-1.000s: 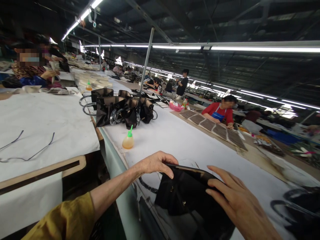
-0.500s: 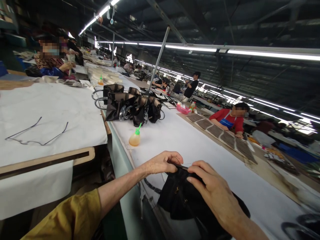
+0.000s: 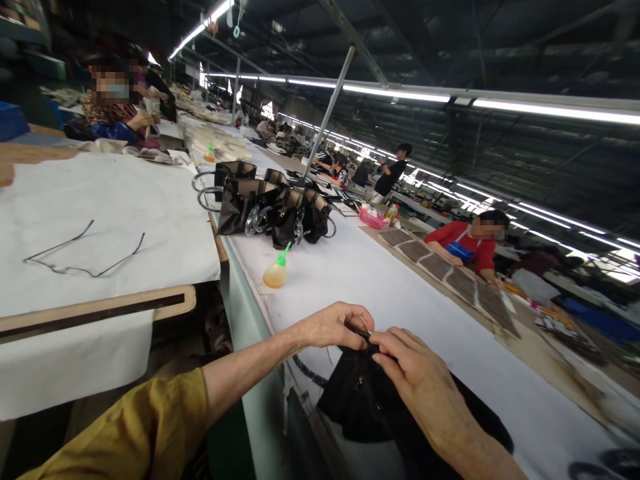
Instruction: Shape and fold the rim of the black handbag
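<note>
A black handbag [image 3: 350, 393] with small gold-coloured fittings lies at the near edge of the white-covered table. My left hand [image 3: 340, 327] pinches its upper edge between thumb and fingers. Close beside it, my right hand [image 3: 420, 373] grips the same edge with thumb and fingertips, its back covering part of the bag. The two hands' fingertips almost meet. From the bag's left side a dark curved handle [image 3: 307, 370] sticks out over the table edge. What lies right between the fingertips is too small to make out.
A bottle of amber liquid with a green nozzle [image 3: 276, 272] stands ahead, before several black handbags [image 3: 250, 207]. Eyeglasses [image 3: 85, 267] lie on the left table. A pink basket [image 3: 373, 219] and brown panels [image 3: 440, 263] are across, near a person in red [image 3: 465, 248].
My right hand's fingertips have drawn closer to my left hand along the bag's edge. The whole view has shifted slightly, with the background moving right.
</note>
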The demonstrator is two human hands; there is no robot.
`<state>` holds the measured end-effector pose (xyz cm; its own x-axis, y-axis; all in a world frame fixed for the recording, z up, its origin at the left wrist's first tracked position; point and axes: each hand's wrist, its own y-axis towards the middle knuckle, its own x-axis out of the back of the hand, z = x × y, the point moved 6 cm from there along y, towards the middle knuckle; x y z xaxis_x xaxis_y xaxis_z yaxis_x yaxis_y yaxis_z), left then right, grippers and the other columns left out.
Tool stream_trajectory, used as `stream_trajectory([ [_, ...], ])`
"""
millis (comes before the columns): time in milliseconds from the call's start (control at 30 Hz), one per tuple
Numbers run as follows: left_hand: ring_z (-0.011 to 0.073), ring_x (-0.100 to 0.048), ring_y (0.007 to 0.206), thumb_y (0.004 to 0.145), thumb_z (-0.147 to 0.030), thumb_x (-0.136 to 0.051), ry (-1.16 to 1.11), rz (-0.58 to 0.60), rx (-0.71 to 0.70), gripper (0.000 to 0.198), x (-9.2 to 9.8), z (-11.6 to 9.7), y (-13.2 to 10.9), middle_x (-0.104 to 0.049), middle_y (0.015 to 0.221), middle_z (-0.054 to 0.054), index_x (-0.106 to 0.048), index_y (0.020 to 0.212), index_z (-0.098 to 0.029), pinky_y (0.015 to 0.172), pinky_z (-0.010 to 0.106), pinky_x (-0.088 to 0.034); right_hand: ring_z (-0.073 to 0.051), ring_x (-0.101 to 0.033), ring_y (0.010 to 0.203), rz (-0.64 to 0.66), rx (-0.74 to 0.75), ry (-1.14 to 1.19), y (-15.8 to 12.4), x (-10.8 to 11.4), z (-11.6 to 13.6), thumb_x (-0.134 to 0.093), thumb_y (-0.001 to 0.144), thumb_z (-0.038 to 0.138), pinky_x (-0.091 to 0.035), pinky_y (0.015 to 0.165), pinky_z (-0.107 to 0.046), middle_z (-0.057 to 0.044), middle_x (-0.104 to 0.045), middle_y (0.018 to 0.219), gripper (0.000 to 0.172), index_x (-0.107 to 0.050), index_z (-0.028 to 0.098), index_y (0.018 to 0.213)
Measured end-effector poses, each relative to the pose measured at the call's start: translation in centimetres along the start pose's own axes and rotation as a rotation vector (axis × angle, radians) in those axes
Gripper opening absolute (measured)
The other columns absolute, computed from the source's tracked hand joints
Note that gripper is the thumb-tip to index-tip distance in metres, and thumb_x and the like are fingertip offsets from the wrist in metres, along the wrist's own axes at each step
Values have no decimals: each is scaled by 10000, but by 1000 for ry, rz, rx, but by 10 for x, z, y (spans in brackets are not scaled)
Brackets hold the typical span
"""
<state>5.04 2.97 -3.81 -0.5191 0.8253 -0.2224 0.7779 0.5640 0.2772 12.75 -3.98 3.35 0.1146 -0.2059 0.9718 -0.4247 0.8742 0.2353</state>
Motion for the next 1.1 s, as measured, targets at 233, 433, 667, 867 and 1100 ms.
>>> stream_trajectory([
  [233, 47, -377, 518, 608, -145, -602, 4, -10, 9, 264, 0, 1, -1, -506, 639, -30, -532, 862, -125, 473, 171, -246, -156, -526, 732, 102, -8, 7, 5, -2, 4, -391, 821, 151, -424, 644, -259, -17, -545, 808, 224, -583, 236, 901],
  [433, 58, -412, 552, 613, -158, -620, 16, -29, 6, 264, 1, 0, -1, -524, 661, -17, -549, 866, -123, 500, 173, -278, -141, -504, 686, 115, -32, 12, 7, 0, 5, -388, 830, 140, -408, 628, -251, -7, -521, 774, 203, -556, 216, 744],
  [667, 64, -435, 574, 625, -122, -540, 100, -56, 29, 234, 0, -8, -8, -546, 683, -6, -605, 849, -110, 516, 173, -305, -129, -512, 640, 57, -74, -11, 7, 0, 1, -418, 826, 159, -404, 589, -228, -2, -522, 750, 156, -518, 207, 716],
  [867, 71, -426, 563, 591, -100, -509, 197, -71, 52, 257, 1, -10, -10, -541, 656, -13, -614, 826, -107, 492, 172, -297, -128, -498, 617, 32, -69, -58, 9, -2, -1, -442, 821, 179, -381, 567, -226, 3, -510, 727, 144, -495, 203, 689],
  [1100, 64, -386, 528, 597, -112, -489, 239, -82, 39, 254, -1, -12, -12, -505, 612, -28, -612, 819, -108, 482, 176, -287, -115, -475, 586, -10, -78, -100, 8, -7, -4, -467, 808, 188, -347, 548, -224, 15, -498, 711, 129, -490, 203, 682],
])
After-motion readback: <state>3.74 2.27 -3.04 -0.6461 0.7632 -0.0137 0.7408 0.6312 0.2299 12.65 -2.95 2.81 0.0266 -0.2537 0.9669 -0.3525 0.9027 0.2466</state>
